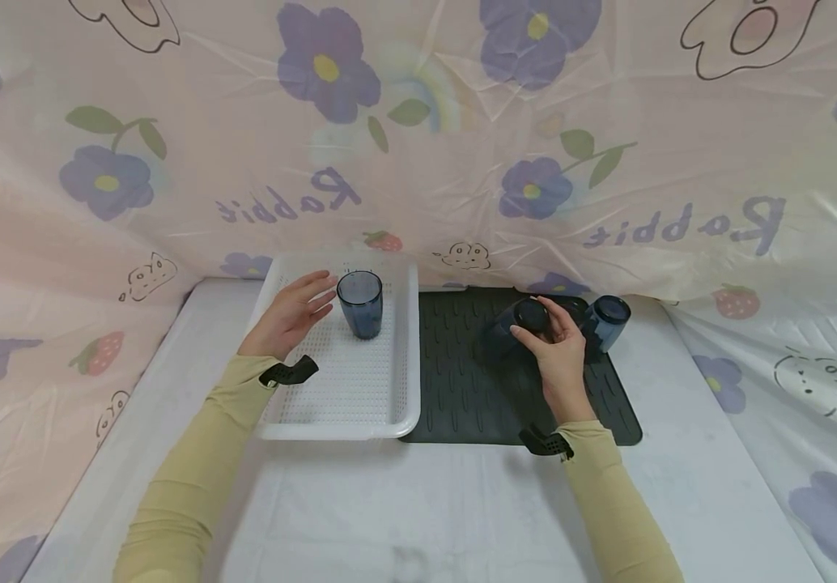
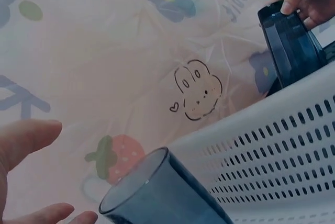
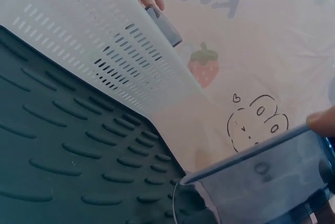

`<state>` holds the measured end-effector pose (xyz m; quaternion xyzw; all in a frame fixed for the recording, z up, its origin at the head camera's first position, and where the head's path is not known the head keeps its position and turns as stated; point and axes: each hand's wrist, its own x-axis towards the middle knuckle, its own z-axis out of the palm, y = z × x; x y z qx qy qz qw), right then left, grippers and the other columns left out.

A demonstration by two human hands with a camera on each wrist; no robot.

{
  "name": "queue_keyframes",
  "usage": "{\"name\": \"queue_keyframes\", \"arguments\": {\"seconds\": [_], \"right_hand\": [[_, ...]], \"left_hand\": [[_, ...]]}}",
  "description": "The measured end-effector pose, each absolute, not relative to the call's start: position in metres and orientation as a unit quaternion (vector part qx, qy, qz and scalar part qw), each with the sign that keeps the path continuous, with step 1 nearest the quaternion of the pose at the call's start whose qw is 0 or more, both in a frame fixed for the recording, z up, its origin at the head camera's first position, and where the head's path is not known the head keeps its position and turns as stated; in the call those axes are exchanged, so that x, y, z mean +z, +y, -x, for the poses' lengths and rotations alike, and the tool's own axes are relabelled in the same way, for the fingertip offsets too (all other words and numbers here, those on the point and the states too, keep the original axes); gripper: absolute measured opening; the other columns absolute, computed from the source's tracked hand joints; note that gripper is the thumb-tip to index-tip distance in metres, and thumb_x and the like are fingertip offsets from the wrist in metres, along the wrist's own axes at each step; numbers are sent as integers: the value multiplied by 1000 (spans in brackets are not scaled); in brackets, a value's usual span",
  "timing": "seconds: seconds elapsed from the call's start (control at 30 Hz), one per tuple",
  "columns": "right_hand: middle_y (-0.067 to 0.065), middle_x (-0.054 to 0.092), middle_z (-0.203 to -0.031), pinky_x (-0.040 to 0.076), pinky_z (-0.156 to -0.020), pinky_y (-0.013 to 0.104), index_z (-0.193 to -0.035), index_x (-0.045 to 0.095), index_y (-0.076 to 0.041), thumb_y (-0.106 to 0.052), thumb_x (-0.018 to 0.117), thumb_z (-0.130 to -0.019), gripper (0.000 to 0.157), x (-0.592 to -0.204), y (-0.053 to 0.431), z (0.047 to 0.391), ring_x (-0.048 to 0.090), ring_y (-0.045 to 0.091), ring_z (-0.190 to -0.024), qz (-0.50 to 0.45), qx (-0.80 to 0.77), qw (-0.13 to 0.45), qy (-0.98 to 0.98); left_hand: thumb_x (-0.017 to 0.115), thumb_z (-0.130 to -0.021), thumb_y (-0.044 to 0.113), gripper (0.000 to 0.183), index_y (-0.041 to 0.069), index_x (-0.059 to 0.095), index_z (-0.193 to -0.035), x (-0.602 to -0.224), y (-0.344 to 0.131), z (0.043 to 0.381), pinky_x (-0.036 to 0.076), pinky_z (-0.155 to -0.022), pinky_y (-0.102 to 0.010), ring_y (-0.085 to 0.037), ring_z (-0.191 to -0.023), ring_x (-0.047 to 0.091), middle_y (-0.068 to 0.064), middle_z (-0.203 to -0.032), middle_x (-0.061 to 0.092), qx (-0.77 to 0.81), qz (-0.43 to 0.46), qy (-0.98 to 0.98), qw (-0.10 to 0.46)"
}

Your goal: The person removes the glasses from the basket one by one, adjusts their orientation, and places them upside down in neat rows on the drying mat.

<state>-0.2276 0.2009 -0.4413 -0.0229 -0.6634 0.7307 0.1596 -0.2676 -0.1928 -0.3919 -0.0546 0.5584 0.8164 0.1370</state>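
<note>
My right hand (image 1: 562,356) grips a dark blue glass (image 1: 511,330) near its base, thumb on one side and fingers on the other. That glass is upside down over the black ridged mat (image 1: 462,389); I cannot tell whether its rim touches. Just right of the hand, another blue glass (image 1: 608,321) stands inverted, and a dark shape between them is partly hidden. My left hand (image 1: 295,314) has loosely spread fingers close to an upright blue glass (image 1: 362,308) in the white perforated basket (image 1: 411,372). The left wrist view shows a gap between fingers and this glass (image 2: 162,198).
The basket's right wall adjoins the mat's left side. Both lie on a white-covered table (image 1: 418,502). A patterned sheet (image 1: 418,162) with flowers and rabbits hangs behind the table and along both sides.
</note>
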Motion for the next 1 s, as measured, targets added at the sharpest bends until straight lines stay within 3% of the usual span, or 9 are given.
{"name": "queue_keyframes", "arguments": {"seconds": [0.57,1.0], "right_hand": [[4,59,-130,48,-92,23,-129,60,-18,3,79,-76,60,-444,199,231,55,20,-116,11,713,174,-679],[6,58,-130,49,-93,25,-130,59,-16,5,78,-76,61,-443,194,231,57,19,-114,5,712,183,-678]], "left_hand": [[63,-95,21,74,7,18,-153,-404,-195,284,21,-115,-37,-24,-143,20,-9,-157,19,772,22,620,137],[60,-96,19,69,6,20,-152,-411,-196,293,19,-116,-40,-24,-142,21,-13,-155,20,746,-21,650,147]]}}
